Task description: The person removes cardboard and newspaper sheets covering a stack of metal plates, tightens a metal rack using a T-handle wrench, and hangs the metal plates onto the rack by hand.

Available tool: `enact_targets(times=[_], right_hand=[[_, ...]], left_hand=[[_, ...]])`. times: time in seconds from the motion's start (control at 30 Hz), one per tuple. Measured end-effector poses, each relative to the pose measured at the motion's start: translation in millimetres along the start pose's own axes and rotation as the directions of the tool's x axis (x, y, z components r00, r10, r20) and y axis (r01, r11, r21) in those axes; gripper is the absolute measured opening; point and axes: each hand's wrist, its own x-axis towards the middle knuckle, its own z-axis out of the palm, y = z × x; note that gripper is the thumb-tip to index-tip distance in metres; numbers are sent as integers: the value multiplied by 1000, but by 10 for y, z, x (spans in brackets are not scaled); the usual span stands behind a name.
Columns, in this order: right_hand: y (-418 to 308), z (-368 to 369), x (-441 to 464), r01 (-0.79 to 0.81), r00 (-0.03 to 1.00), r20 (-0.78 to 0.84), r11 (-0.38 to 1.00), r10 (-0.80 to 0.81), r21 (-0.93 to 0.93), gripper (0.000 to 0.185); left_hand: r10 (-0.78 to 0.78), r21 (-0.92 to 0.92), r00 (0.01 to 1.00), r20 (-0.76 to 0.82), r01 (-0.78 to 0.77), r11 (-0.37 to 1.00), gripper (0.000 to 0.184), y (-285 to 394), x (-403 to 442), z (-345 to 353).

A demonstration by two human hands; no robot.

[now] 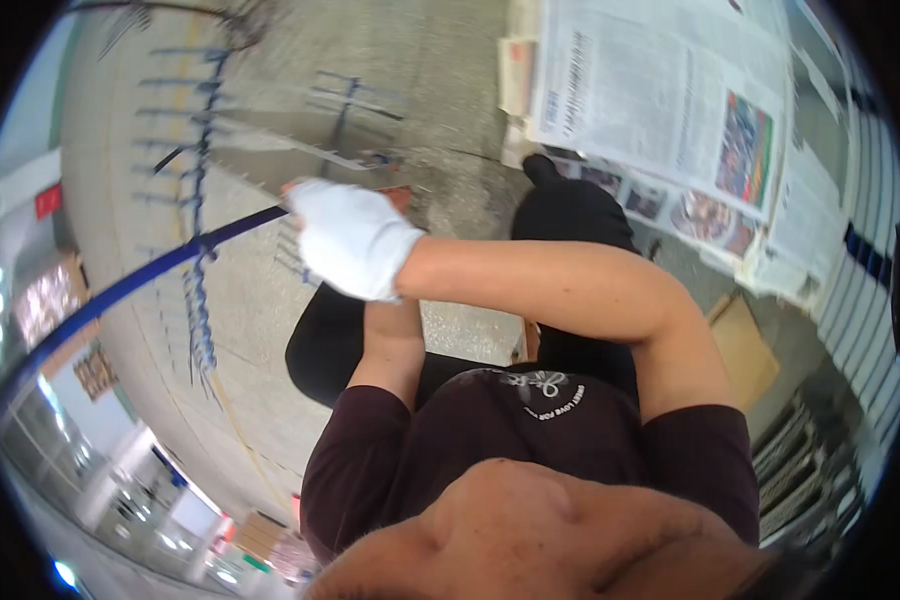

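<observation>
My right hand (355, 238), in a white glove, reaches across my body to the left. Its fingers are closed at the near end of a long dark-blue strip (155, 268), which curves away to the lower left. My left forearm (393, 345) comes up beneath the right wrist; the left hand's fingers are hidden behind the right glove. Beyond the hands, a dark rod with blue-wrapped cross wires (345, 108) lies on the floor. A longer row of blue-wrapped wires (202, 150) lies left of it.
Newspapers (650, 90) cover a surface at the upper right, beside my black-clad knee (570, 215). A flat brown board (745, 350) is at the right. Dark wire spirals (240, 25) lie at the top left. Boxes and bright reflections are at the lower left.
</observation>
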Motion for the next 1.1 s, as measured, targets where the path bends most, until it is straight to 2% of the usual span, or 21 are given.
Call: enact_targets(times=[0.13,0.27,0.33,0.37,0.4,0.5,0.53,0.6,0.7,0.83,1.03,1.1], right_hand=[[-59,-89,0,-5,999,33,999,4,34,37],[-117,-114,-20,-21,999,40,999,19,45,39],[-65,-76,-2,-5,999,45,999,3,37,39],[-9,-35,13,27,999,31,999,-28,27,39],[18,-10,16,57,998,18,998,-57,18,38],[-42,-24,7,43,999,26,994,-41,-96,39],[-103,-48,-6,-6,998,55,998,10,-70,39],[-26,22,11,67,998,12,996,-66,-57,38],[22,64,19,118,993,-20,991,-120,-65,38],[62,77,33,144,989,-32,986,-147,-89,38],[112,92,77,104,994,-19,994,-104,-23,40],[104,79,73,120,992,-19,991,-122,-65,40]], left_hand=[[150,-187,989,-5,-148,971,31,187,124,224],[381,-326,919,-104,-394,859,30,661,93,435],[514,-329,835,-195,-550,768,30,979,-70,555],[608,-255,755,-245,-655,711,30,1143,-269,659],[726,-125,622,-294,-778,615,34,1287,-581,850],[751,-208,609,-257,-793,572,39,1826,-1182,1084],[728,-229,654,-206,-756,613,40,1953,-1297,1114],[676,-260,731,-96,-674,691,44,2170,-1436,1144],[613,-203,790,-13,-603,772,47,2369,-1432,1149],[587,-126,809,-31,-586,801,48,2436,-1381,1109],[550,-98,835,-10,-548,831,45,2444,-1307,1092],[542,-92,840,14,-539,837,46,2470,-1275,1101]])
